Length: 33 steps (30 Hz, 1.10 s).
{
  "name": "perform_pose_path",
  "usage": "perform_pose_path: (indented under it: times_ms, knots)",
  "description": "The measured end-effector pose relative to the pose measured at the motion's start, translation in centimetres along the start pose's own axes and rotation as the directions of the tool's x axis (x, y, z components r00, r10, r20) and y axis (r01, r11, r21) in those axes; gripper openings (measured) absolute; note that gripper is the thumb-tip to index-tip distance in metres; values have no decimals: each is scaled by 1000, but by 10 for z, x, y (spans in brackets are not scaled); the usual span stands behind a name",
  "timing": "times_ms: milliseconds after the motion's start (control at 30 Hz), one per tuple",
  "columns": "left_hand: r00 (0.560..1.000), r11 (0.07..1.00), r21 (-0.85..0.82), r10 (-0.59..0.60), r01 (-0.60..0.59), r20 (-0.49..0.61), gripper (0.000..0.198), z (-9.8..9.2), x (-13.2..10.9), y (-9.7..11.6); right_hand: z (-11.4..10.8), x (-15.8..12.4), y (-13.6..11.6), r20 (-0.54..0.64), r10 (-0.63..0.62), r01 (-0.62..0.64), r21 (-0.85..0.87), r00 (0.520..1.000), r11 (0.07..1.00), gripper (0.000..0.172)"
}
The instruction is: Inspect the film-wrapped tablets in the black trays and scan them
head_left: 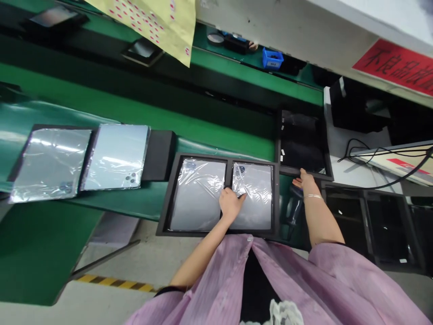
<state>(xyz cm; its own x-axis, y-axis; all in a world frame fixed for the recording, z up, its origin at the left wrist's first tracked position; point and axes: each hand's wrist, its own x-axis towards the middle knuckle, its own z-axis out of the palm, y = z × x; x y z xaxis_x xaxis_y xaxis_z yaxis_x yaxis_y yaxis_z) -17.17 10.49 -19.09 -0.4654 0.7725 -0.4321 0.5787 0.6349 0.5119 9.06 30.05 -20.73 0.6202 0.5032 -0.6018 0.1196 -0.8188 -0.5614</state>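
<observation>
Tray handling seems in hand: left grip [230, 204] curled at the divider [229, 174] of the tablet tray [170, 198] on the counter [145, 198], right grip [303, 178] at the dark tray [287, 171], holds unclear; lifting would call for level support.

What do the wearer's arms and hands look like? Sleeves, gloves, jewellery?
No glove on the left hand or right hand. Loose lilac sleeves end near the elbows, with black edging. A thin, light-coloured bracelet on the right side; none visible on the left.
</observation>
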Motion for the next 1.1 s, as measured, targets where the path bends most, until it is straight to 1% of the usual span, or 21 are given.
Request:
perform_pose_path:
  times_ms: [100,167,233,300,400,500,567,600,633,667,700,767,800,833,867,933,967,1000,1033,1067,1100]
  knots:
    - [997,994,-74,-82,81,-11,51,-1,3,6,9,-26,7,-30,-160,151,-201,987,968,44]
    - [995,981,-166,-96,97,16,49,-4,5,7,14,-39,4,-9,-265,251,-299,964,921,46]
    - [997,954,-290,-57,72,58,43,-6,4,8,12,-48,-6,57,-337,335,-338,940,879,42]
    - [997,905,-425,17,20,81,35,-10,2,9,4,-58,-16,142,-396,421,-315,907,850,41]
    - [986,791,-609,139,-54,92,28,-26,-6,14,-14,-83,-16,260,-506,557,-185,822,810,58]
    - [964,662,-745,243,-86,104,38,-61,-22,21,-30,-129,6,416,-591,644,16,692,765,75]
    - [935,524,-849,329,-65,131,47,-92,-37,27,-40,-168,25,510,-630,651,167,586,741,71]
    - [912,450,-892,382,-42,150,50,-108,-45,30,-46,-187,32,514,-666,636,268,541,723,66]
    - [888,385,-923,432,-27,155,50,-124,-53,34,-54,-205,37,472,-717,589,413,514,694,60]
    - [875,337,-941,467,-42,128,49,-139,-60,39,-62,-222,39,419,-759,557,516,498,651,52]
    - [878,309,-945,476,-102,61,45,-152,-66,43,-71,-236,40,361,-797,544,589,484,597,46]
    - [891,298,-900,418,-318,-176,35,-174,-74,53,-88,-257,40,268,-850,566,650,454,508,38]
    - [876,297,-855,374,-425,-305,30,-183,-76,58,-96,-265,40,235,-867,589,654,440,475,36]
    - [849,298,-810,340,-505,-405,27,-191,-76,62,-103,-270,40,206,-878,606,654,432,452,35]
    - [822,303,-772,327,-559,-466,25,-198,-76,67,-109,-275,41,179,-884,618,655,432,435,34]
    - [771,327,-702,350,-632,-531,22,-208,-76,73,-116,-282,45,134,-885,624,662,446,415,30]
    - [736,355,-647,372,-675,-565,20,-212,-76,76,-118,-285,47,117,-882,622,666,457,411,28]
    - [682,395,-557,390,-731,-619,19,-216,-77,77,-119,-288,49,103,-877,620,669,469,410,28]
    - [593,440,-420,401,-793,-698,17,-218,-80,78,-120,-291,50,91,-870,617,670,484,413,28]
    - [465,484,-238,427,-842,-776,14,-220,-84,78,-121,-294,51,86,-862,612,669,499,421,30]
    - [308,500,-28,487,-865,-818,11,-222,-90,77,-121,-297,50,84,-851,605,667,518,435,32]
